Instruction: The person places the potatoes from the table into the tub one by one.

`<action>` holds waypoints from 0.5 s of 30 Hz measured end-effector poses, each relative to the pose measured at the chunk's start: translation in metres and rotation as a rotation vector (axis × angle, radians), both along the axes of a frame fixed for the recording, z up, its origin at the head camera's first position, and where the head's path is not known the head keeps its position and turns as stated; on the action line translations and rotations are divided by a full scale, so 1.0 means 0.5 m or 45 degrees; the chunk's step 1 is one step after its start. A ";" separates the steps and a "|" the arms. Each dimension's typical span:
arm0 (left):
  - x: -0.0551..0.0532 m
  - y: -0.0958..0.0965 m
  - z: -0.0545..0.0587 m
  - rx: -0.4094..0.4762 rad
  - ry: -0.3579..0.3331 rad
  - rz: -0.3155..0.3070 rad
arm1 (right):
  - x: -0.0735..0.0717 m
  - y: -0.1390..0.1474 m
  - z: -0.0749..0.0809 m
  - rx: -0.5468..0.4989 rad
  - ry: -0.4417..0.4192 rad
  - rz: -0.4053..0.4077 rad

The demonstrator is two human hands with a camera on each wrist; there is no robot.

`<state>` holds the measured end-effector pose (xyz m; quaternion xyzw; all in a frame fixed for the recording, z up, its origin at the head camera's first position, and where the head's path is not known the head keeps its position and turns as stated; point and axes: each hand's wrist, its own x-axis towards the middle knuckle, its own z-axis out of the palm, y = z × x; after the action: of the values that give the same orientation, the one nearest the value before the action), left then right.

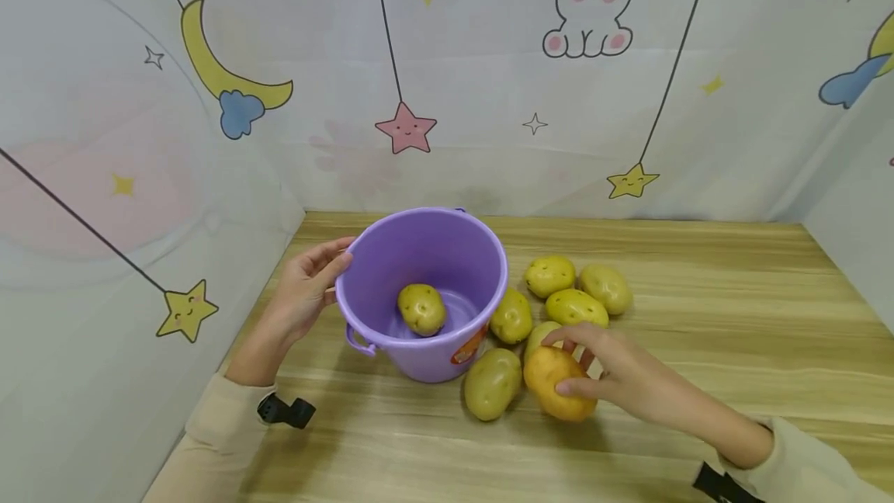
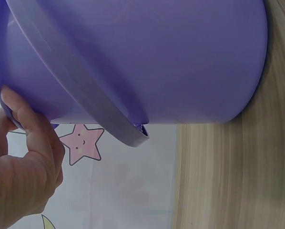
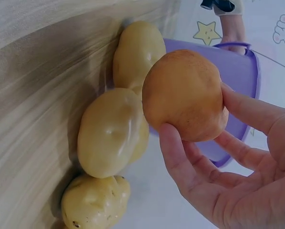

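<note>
My left hand (image 1: 303, 289) pinches the rim of a purple bucket (image 1: 422, 363) at its left side. Inside the bucket, one yellow potato (image 1: 422, 310) lies on the bottom. My right hand (image 1: 624, 373) holds an orange-tinted potato (image 1: 548, 380) between thumb and fingers, to the right of the bucket. The right wrist view shows this orange-tinted potato (image 3: 183, 93) raised off the table at the fingertips. Close by are a greenish-yellow potato (image 1: 493, 384) and another potato (image 1: 540, 336), partly hidden behind the held one. A yellow potato (image 1: 511, 316) sits against the bucket's right side.
Farther back on the wooden table (image 1: 733, 317) lie a yellow potato (image 1: 550, 276), a paler potato (image 1: 605, 289) and a long potato (image 1: 576, 307). The bucket's handle (image 2: 80, 81) hangs down its side. A printed cloth wall (image 1: 475, 84) closes off the back and sides.
</note>
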<state>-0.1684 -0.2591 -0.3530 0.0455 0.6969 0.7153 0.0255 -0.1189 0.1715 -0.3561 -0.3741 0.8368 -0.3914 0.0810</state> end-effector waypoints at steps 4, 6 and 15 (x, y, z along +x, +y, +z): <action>0.000 0.000 0.001 -0.001 -0.001 -0.002 | -0.008 0.003 0.013 -0.019 -0.020 -0.011; 0.001 -0.001 0.000 0.000 -0.007 0.001 | -0.015 0.005 0.021 -0.026 -0.035 -0.025; 0.001 0.001 0.001 0.012 -0.019 -0.005 | -0.043 0.017 0.054 -0.009 -0.143 -0.127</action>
<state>-0.1680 -0.2586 -0.3524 0.0416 0.6931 0.7190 0.0318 -0.1402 0.1799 -0.3290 -0.3096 0.8473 -0.4182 0.1068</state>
